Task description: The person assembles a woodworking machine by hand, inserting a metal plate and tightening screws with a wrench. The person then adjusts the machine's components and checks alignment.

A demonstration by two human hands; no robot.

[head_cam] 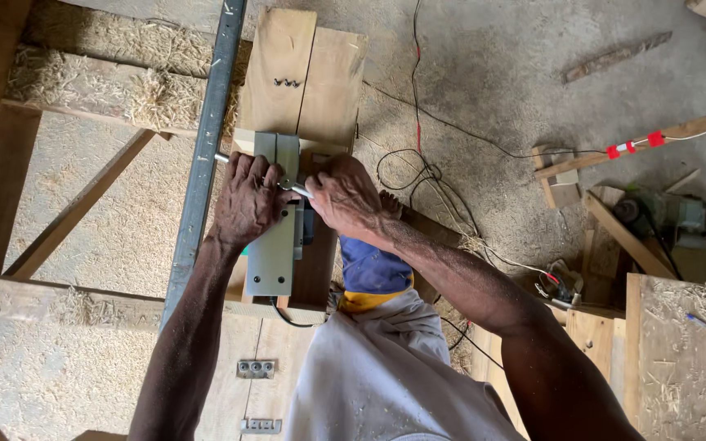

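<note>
On top of the grey box-shaped power tool (274, 245), inverted on the wooden worktop (304, 73): both hands, close together, working one slim metal wrench (292, 187).

Left hand (245, 200) laid over the tool's upper half, fingers (248, 167) curled shut round the near part of the wrench shaft and pressing down. Probably to pin the body flat while the wrench turns.

Right hand (346, 194) closed on the other end of that wrench, knuckles up, wrist bent inward; forearm coming in from the lower right. Likely placed far out on the handle for leverage.

Power tool lengthwise along the planks, dark cord (288, 317) trailing off its near end toward the body. Base turned up, presumably for access to the fastening under the hands; the fastening itself hidden.

Tight on the left: long grey metal rail (206, 155) just beside the left hand. Right edge of the planks close by the right hand, beyond it a drop to the sawdust floor (500, 73) and loose black cables (431, 175). More open room ahead, over bare planks with a few dark screws (288, 82). Sideways swing cramped, forward swing freer.
</note>
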